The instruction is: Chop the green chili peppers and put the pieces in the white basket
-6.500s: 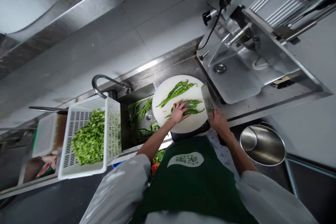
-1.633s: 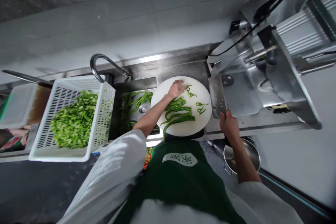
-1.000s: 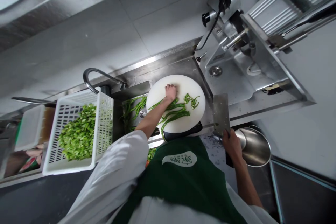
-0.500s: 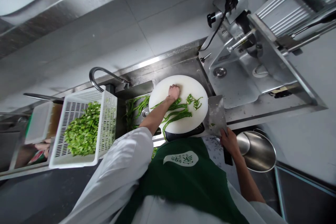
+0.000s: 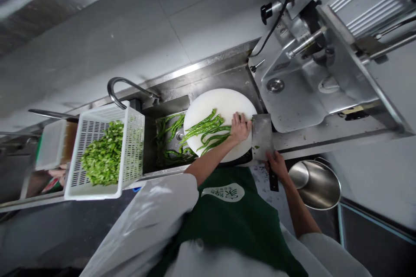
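Observation:
A round white cutting board [image 5: 227, 99] sits on the steel counter over the sink's right edge. Long green peppers [image 5: 206, 127] lie in a bunch across it. My left hand [image 5: 240, 126] rests on the right ends of the peppers, fingers curled down over them. My right hand [image 5: 276, 164] grips the dark handle of a cleaver [image 5: 261, 136], whose flat blade lies at the board's right edge, beside my left hand.
More whole peppers lie in the sink [image 5: 167, 138] under a curved tap [image 5: 121, 86]. A white slotted basket [image 5: 133, 138] of chopped green pieces stands left. A steel slicing machine [image 5: 312, 69] fills the right. A steel bowl [image 5: 320, 184] sits low right.
My left hand moved from the board's far side to the peppers' right ends, and the peppers are now gathered in a bunch. The cleaver came up against the board's right edge.

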`<state>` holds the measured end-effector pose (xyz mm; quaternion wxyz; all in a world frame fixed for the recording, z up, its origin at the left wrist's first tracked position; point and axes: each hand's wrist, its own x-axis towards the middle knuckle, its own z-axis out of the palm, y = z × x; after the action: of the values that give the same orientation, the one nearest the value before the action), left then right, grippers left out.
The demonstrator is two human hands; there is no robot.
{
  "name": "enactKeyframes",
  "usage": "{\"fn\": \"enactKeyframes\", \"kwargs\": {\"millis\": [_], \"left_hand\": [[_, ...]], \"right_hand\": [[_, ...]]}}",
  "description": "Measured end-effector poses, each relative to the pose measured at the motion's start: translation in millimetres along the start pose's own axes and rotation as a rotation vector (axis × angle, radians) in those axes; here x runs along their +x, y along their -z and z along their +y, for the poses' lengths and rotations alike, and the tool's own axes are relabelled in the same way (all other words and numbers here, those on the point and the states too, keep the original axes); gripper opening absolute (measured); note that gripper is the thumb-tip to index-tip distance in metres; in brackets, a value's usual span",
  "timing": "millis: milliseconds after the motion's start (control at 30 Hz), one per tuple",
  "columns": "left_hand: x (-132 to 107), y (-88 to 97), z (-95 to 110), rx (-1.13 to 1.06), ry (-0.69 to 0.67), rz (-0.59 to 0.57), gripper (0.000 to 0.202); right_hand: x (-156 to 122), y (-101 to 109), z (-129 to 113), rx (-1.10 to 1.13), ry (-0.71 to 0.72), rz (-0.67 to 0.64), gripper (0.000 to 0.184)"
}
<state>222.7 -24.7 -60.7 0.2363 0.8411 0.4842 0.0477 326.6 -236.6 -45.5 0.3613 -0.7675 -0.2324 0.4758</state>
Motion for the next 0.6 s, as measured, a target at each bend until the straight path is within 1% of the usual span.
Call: {"fn": "enactKeyframes", "kwargs": {"millis": [100,200,300,467,533,600], "left_hand": [[-9.2,-16.7,23.7,-0.075,0.023,0.066,0.069],[-8.6,-25.0,36.9,-0.146,-0.014,0.141,0.072],[-2.1,-25.9,36.5,-0.187,0.005,0.203,0.075],[12.1,-24.4,23.4,-0.282,0.151,0.320,0.077],[14.9,-25.1,23.4,-0.345,0.149,0.346,0.074],[14.2,-23.3,27.9,-0.404,0.122,0.376,0.071]], "right_hand": [[16.2,-5.1,-7.8,-0.038,0.033,0.017,0.057],[32.3,-7.2,-14.4,-0.028,0.063,0.008,0.059],[47.2,-8.5,-20.9,-0.002,0.083,-0.075,0.057],[68.3,-12.2,-38.3,-0.049,0.130,-0.244,0.047],[72.7,-11.3,-44.3,-0.066,0.149,-0.282,0.044],[72.1,-7.7,-49.0,-0.118,0.188,-0.281,0.043]]}}
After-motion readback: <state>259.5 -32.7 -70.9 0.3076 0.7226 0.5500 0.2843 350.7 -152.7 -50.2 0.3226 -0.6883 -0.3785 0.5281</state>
